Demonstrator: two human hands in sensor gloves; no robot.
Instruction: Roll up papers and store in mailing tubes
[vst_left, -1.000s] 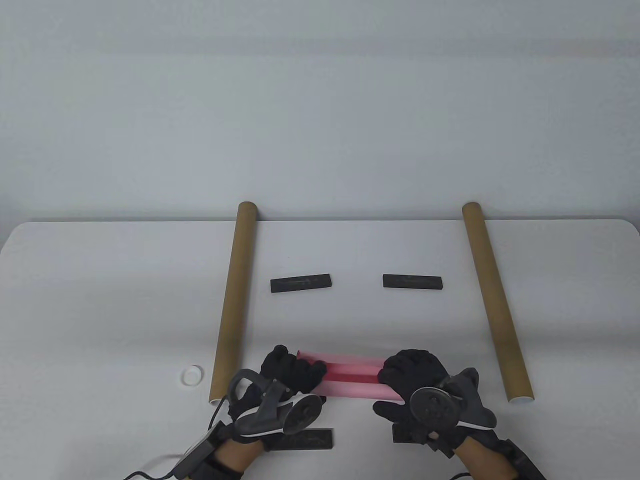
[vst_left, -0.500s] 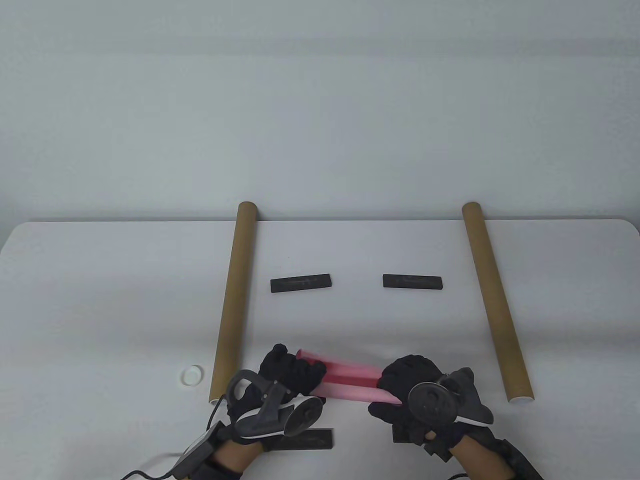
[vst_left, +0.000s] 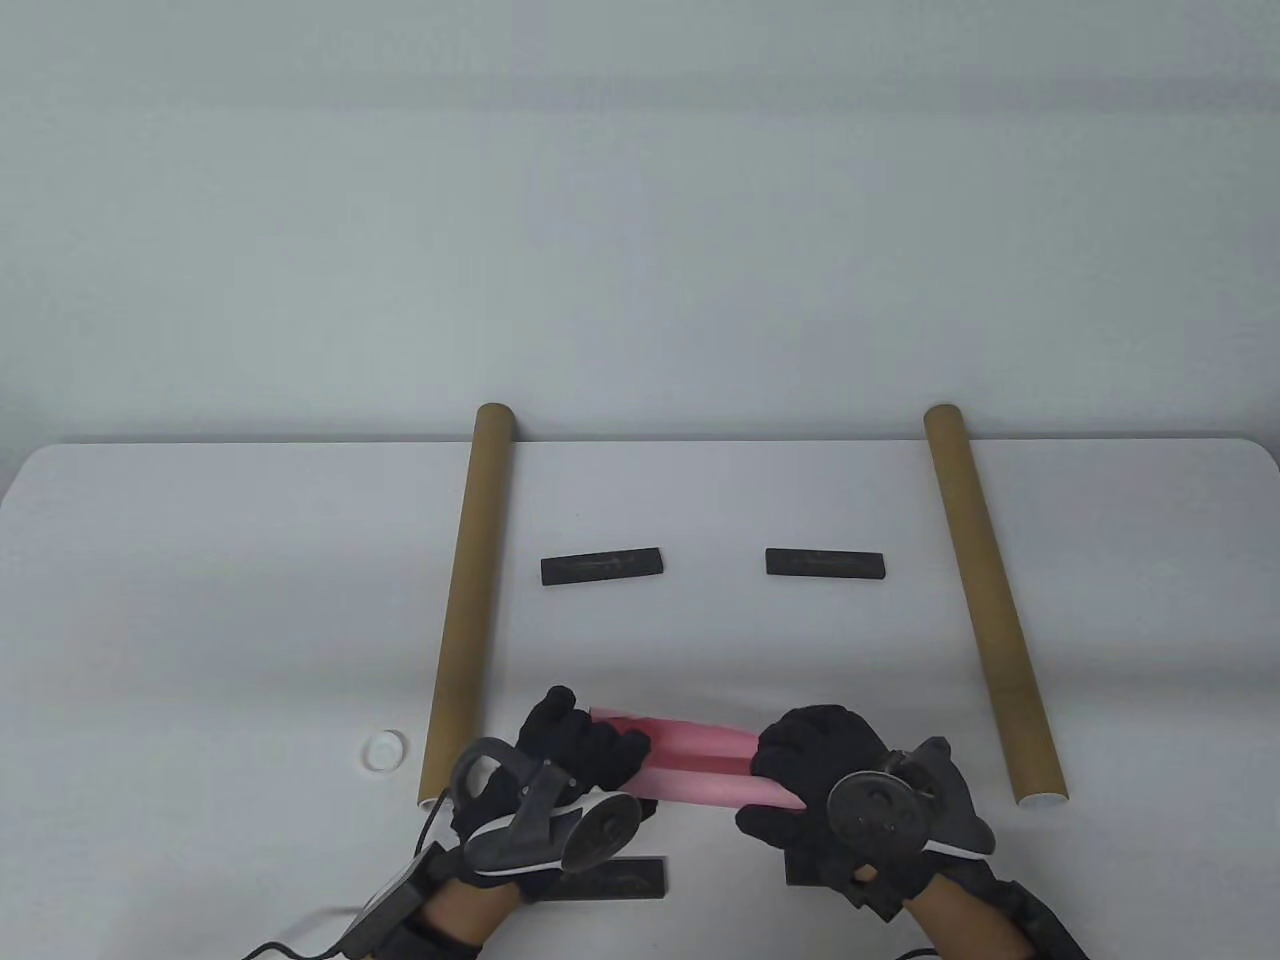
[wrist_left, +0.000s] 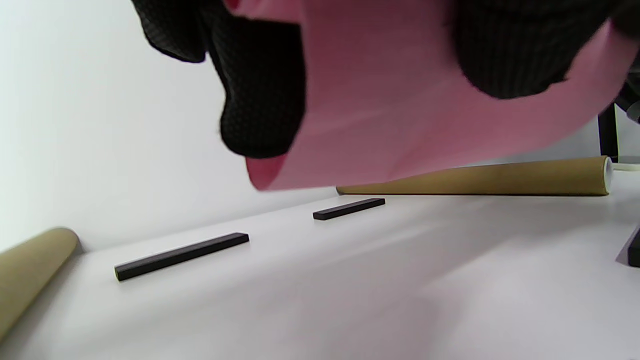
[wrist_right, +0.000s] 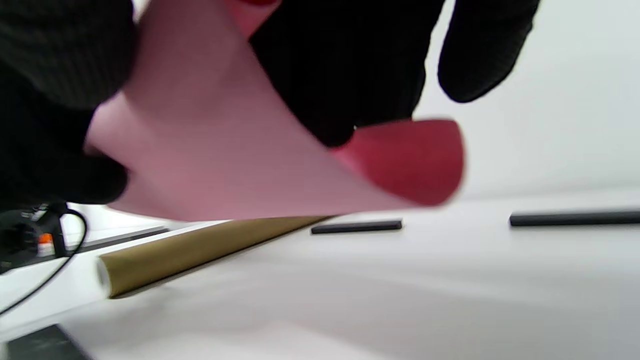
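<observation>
A pink paper roll (vst_left: 695, 760) is held above the table's front edge. My left hand (vst_left: 585, 750) grips its left end and my right hand (vst_left: 815, 765) grips its right end. The roll is loose, with a darker inner layer showing. In the left wrist view the pink paper (wrist_left: 400, 115) fills the top, with gloved fingers (wrist_left: 260, 90) curled on it. In the right wrist view the paper (wrist_right: 215, 160) curls under my fingers (wrist_right: 350, 65). Two brown mailing tubes lie on the table, one at the left (vst_left: 468, 600) and one at the right (vst_left: 985, 600).
Two black bar weights lie mid-table (vst_left: 602, 566) (vst_left: 826, 563). Two more lie under my hands at the front (vst_left: 610, 880) (vst_left: 810, 865). A white tube cap (vst_left: 384, 750) sits left of the left tube's near end. A cable trails from my left wrist.
The roll tilted slightly, right end lower, then levelled a little. My right hand shifted slightly left and down; my left hand stayed nearly in place. Both hands kept their grip.
</observation>
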